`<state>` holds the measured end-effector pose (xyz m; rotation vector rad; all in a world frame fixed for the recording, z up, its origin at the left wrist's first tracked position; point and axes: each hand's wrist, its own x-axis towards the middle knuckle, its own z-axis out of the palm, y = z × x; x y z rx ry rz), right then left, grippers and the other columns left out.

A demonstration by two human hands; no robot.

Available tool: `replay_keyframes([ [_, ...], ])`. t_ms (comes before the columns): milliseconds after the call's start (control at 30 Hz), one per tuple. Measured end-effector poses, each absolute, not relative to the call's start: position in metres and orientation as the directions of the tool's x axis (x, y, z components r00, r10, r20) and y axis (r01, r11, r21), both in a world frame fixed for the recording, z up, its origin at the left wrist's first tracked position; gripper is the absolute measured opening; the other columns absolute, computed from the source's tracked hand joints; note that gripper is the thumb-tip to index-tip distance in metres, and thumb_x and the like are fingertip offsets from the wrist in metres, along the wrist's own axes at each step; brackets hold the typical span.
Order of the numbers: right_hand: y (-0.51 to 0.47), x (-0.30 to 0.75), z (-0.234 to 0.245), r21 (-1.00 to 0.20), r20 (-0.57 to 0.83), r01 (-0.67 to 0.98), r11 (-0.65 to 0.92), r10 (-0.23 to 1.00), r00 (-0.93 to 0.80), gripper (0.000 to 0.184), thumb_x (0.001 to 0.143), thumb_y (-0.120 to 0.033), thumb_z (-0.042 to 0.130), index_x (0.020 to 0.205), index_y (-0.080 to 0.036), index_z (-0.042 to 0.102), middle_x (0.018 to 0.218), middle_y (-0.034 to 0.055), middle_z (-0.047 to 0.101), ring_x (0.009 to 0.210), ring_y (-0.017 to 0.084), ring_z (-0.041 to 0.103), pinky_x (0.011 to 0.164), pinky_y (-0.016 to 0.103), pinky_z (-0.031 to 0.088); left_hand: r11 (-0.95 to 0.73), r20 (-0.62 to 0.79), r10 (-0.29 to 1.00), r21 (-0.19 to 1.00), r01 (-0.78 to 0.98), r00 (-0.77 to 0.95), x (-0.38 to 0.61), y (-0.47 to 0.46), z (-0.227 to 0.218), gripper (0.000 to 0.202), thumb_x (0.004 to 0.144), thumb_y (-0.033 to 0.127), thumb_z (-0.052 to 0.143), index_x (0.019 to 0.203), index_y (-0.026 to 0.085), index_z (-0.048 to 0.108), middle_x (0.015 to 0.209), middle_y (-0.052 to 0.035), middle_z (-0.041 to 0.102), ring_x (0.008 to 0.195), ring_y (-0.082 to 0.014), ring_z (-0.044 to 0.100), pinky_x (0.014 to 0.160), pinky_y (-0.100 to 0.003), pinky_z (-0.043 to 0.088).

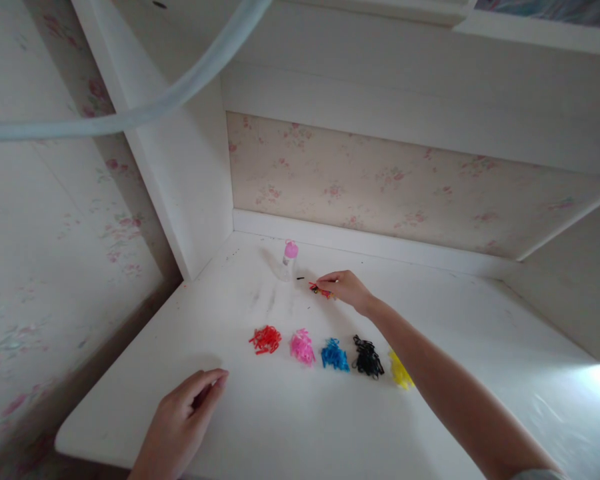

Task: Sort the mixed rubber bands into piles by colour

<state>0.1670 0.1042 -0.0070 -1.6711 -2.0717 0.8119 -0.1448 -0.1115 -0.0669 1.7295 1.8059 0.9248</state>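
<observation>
Nearest, on the white counter (260, 427), the left hand (183, 413) is to the left of the blue pile (335, 355) and closer to the person than it; its grip is narrow, thumb and fingertips drawn together, and whether anything is pinched inside cannot be told. The blue pile is a small heap of loose, band-like pieces, and similar heaps form a slanting row with it: the yellow pile (400, 371) farthest to its right, partly covered by the right forearm (430, 360); the black pile (368, 359) just to its right; the pink pile (303, 347) just to its left; and the red pile (266, 340) farther left. Beyond the blue pile, the right hand (347, 291) reaches in from the right, fingertips down at a mixed pile (324, 292) of red, black and yellowish pieces; its grip looks narrow, but the fingers hide whether it has hold of a piece. That mixed pile is directly beyond the blue pile, a touch to the left. A short black piece (301, 278) lies farther off and more to the left of the blue pile, and past it a clear bottle (287, 267) with a pink cap (291, 249) stands upright. Farthest beyond the blue pile is the floral wallpaper (330, 180).
</observation>
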Motion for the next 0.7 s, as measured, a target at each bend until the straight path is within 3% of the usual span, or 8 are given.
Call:
replay_keyframes([
  [167, 0.077, 0.13, -0.001, -0.627, -0.071, 0.721, 0.294, 0.901, -0.429, 0.027, 0.078, -0.035, 0.053, 0.089, -0.022, 0.074, 0.083, -0.0008, 0.073, 0.074, 0.013, 0.064, 0.061, 0.019, 0.044, 0.012, 0.06, 0.995, 0.739, 0.673, -0.083, -0.145, -0.111, -0.068, 0.031, 0.085, 0.047, 0.049, 0.096, 0.024, 0.066, 0.081, 0.0005, 0.069, 0.08, -0.0154, 0.065, 0.07, -0.019, 0.052],
  [333, 0.062, 0.097, -0.002, -0.54, -0.102, 0.705, 0.461, 0.795, -0.598, 0.024, 0.076, -0.026, 0.052, 0.084, -0.023, 0.075, 0.082, -0.0007, 0.073, 0.073, 0.013, 0.064, 0.065, 0.019, 0.043, -0.009, 0.077, 0.995, 0.732, 0.681, -0.07, -0.145, -0.113, -0.071, 0.03, 0.086, 0.044, 0.049, 0.099, 0.023, 0.066, 0.082, 0.0, 0.068, 0.079, -0.0152, 0.064, 0.072, -0.02, 0.051],
  [533, 0.055, 0.079, -0.006, -0.422, -0.133, 0.714, 0.559, 0.741, -0.659, 0.027, 0.077, -0.023, 0.05, 0.088, -0.024, 0.074, 0.093, 0.0016, 0.072, 0.089, 0.018, 0.063, 0.074, 0.023, 0.041, -0.034, 0.108, 0.992, 0.73, 0.683, -0.066, -0.145, -0.112, -0.072, 0.028, 0.086, 0.042, 0.05, 0.101, 0.024, 0.066, 0.084, -0.0001, 0.069, 0.078, -0.0153, 0.065, 0.069, -0.02, 0.052],
  [700, 0.049, 0.087, 0.006, -0.401, -0.117, 0.717, 0.571, 0.744, -0.658, 0.028, 0.082, -0.024, 0.047, 0.093, -0.027, 0.072, 0.094, 0.0006, 0.071, 0.09, 0.017, 0.062, 0.075, 0.022, 0.041, -0.04, 0.126, 0.989, 0.724, 0.689, -0.075, -0.144, -0.111, -0.071, 0.028, 0.085, 0.041, 0.051, 0.101, 0.025, 0.067, 0.088, 0.0002, 0.071, 0.076, -0.0152, 0.066, 0.068, -0.02, 0.053],
])
